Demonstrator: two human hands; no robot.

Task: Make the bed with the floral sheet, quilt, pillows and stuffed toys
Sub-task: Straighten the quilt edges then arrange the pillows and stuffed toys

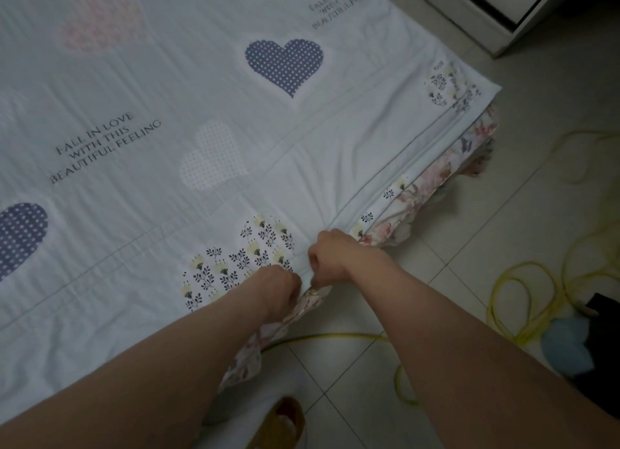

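The quilt [208, 119] is matt pale cloth, softly creased, printed with dotted hearts and stitched in straight lines. Under its edge the floral sheet [432, 186] is thinner, crumpled cloth. The floor [436, 314] is smooth, pale tile with a faint sheen. The yellow cord [523, 301] looks like glossy plastic.

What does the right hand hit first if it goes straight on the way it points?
The right hand grips the quilt edge; straight on, it likely meets the quilt's flower-print heart patch first, though depth unclear.
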